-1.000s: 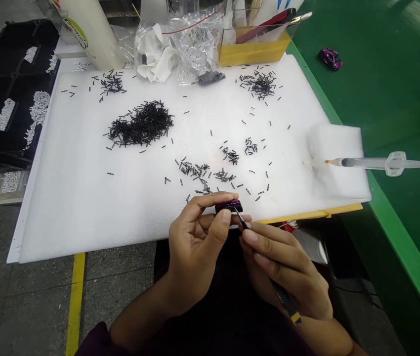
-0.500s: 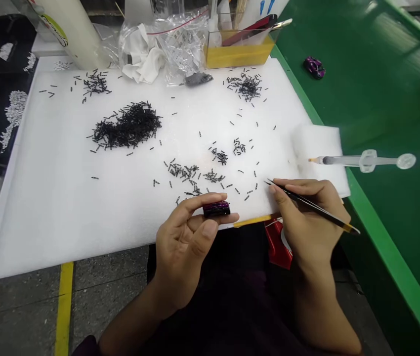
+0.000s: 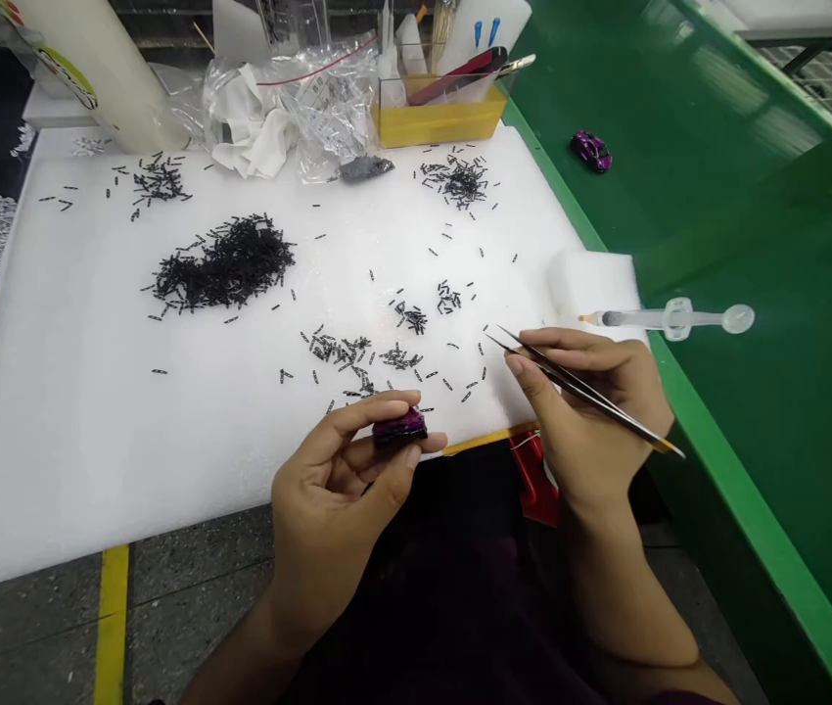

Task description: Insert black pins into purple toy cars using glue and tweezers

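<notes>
Near the front edge of the white foam sheet [image 3: 93,421], my left hand [image 3: 346,499] holds a small purple and black toy car [image 3: 399,427] between its fingers and thumb. My right hand [image 3: 592,411] grips black tweezers [image 3: 592,394]. Their two tips stand slightly apart over the sheet, with nothing visible between them. Small dark strips [image 3: 339,350] lie scattered beyond my left hand. A large pile of dark strips [image 3: 232,259] sits farther back on the left.
A syringe [image 3: 651,318] rests across a white foam block [image 3: 599,279] at the right. Another purple car [image 3: 591,151] stands on the green surface [image 3: 716,225]. At the back are a yellow-based tool box [image 3: 445,119], plastic bags [image 3: 335,108] and a large bottle [image 3: 112,73].
The car in my left hand has been turned, showing more purple. The tweezers' tips are farther apart and have moved up and left. The whole view has shifted.
</notes>
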A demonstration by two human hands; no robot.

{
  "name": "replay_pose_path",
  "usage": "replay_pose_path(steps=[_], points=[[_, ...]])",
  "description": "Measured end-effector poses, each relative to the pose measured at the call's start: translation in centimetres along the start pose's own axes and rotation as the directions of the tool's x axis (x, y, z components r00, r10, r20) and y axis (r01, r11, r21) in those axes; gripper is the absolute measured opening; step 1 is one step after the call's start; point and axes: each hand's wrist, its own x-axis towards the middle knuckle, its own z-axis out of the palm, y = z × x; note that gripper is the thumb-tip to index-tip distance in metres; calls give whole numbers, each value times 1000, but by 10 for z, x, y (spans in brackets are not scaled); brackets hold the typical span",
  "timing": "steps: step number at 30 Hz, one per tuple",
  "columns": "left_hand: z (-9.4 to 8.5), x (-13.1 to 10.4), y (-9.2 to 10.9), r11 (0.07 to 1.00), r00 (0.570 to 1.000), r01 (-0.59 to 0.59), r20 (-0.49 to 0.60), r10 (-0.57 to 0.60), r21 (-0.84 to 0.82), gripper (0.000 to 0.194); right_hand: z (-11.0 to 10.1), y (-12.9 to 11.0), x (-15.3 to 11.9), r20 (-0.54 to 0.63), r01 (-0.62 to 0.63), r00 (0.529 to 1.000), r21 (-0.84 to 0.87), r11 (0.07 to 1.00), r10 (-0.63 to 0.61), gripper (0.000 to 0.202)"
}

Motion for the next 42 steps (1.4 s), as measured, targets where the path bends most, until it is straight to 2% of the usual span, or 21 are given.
replay_pose_path(steps=[4, 7, 12, 18, 22, 25, 29, 37, 40, 42], points=[[0, 4, 2, 999, 998, -50, -34, 50, 0, 28, 5, 5, 15, 56, -52, 997, -49, 997, 54, 25], [1, 6, 2, 997, 996, -75, -45, 75, 9, 30, 2, 8, 20, 50, -31, 998, -80, 996, 35, 22], [3, 9, 3, 995, 991, -94, -94, 96, 24, 31, -6, 11, 16, 39, -56, 997, -96, 994, 60, 19], [4, 12, 3, 994, 990, -104, -94, 108, 44, 34, -9, 10, 10, 58, -73, 995, -86, 994, 78, 19], [4, 12, 3, 995, 993, -88, -75, 92, 55, 31, -3, 10, 15, 28, -41, 999, -87, 995, 43, 20], [8, 10, 6, 998, 995, -30, -97, 36, 56, 29, 4, 13, 24, 34, -8, 999, -70, 997, 11, 22], [14, 7, 11, 998, 992, 43, -119, -39, 38, 31, 10, 17, 36, 110, -6, 994, -68, 998, 13, 21], [12, 8, 10, 997, 991, 73, -118, -70, 20, 31, 12, 20, 41, 207, 27, 978, -94, 995, -7, 21], [8, 11, 6, 999, 994, 46, -100, -47, -20, 30, 8, 5, 34, 153, 25, 988, -6, 1000, -24, 25], [4, 15, 5, 999, 998, 22, -61, -25, -47, 31, 3, -9, 26, 182, -45, 983, 154, 987, 16, 29]])
